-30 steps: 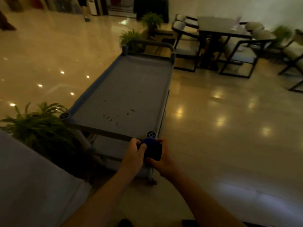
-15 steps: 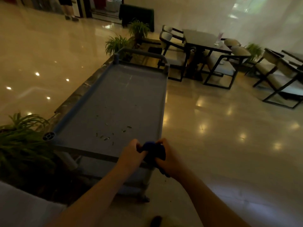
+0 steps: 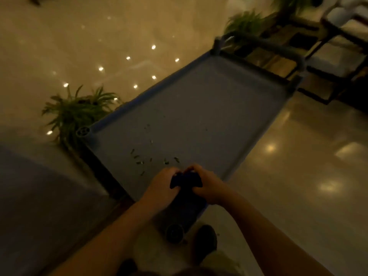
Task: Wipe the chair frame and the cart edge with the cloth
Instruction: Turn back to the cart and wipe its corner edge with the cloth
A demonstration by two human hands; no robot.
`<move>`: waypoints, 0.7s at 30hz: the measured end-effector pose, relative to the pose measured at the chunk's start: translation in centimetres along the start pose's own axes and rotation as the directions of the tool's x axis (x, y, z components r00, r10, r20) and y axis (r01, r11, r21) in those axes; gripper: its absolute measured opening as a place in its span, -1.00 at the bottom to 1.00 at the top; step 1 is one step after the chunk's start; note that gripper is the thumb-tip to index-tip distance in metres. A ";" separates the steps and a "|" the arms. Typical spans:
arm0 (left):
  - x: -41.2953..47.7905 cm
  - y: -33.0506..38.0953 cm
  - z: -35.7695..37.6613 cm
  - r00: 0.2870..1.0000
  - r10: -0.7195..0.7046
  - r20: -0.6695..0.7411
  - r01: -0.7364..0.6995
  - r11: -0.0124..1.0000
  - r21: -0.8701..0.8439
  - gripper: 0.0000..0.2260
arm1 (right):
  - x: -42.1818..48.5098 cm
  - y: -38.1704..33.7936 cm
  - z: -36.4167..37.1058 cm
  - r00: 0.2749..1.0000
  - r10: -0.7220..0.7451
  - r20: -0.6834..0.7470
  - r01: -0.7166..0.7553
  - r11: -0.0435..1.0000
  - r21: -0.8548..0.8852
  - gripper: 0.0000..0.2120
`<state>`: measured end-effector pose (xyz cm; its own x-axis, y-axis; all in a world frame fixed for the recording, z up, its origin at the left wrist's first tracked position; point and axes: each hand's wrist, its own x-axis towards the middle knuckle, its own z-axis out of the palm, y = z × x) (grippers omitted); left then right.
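A grey cart (image 3: 199, 108) with raised edges stretches away from me, small bits of leaf scattered on its top. A bunched dark blue cloth (image 3: 186, 181) is over the cart's near end. My left hand (image 3: 161, 186) grips the cloth from the left and my right hand (image 3: 207, 186) grips it from the right. A dark-framed chair (image 3: 338, 46) with a pale seat stands beyond the cart's far end at the top right.
A potted plant (image 3: 77, 112) sits on the floor left of the cart, and another plant (image 3: 245, 24) beside its far handle. A grey surface (image 3: 39, 196) fills the lower left. A cart wheel (image 3: 174, 233) and a dark shoe (image 3: 205, 242) show below my hands. Glossy floor lies right.
The view has tilted down and swung left, so the cart now runs diagonally and the chairs have slid to the top right corner. Both hands stay closed on the cloth at the cart's near end.
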<state>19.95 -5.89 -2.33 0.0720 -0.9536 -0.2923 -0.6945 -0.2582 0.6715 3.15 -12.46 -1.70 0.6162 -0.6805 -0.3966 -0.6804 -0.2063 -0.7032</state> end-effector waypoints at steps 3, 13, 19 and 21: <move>-1.1 0.1 0.3 0.985 -0.154 -0.081 0.152 0.988 -0.031 -0.76 | 2.1 0.1 -1.5 0.991 -0.069 0.119 0.075 0.996 -0.050 -0.56; -6.0 0.4 2.8 0.920 -0.307 -0.243 0.338 0.936 0.096 -0.79 | 3.6 -1.6 -1.7 0.902 -0.280 0.327 0.392 0.849 -0.354 -0.71; -7.0 1.1 4.9 0.950 -0.184 -0.252 0.232 0.958 0.172 -0.72 | 0.2 -0.8 -1.3 0.921 -0.213 0.326 0.348 0.828 -0.441 -0.77; -7.4 1.7 5.2 0.952 -0.193 -0.239 0.236 0.957 0.167 -0.72 | -0.2 -0.5 -1.5 0.910 -0.207 0.358 0.366 0.807 -0.464 -0.78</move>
<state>14.53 1.54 -2.55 0.3738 -0.8946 -0.2450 -0.7676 -0.4466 0.4596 2.73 -13.27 -0.36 0.8442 -0.3249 -0.4264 -0.5072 -0.7418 -0.4388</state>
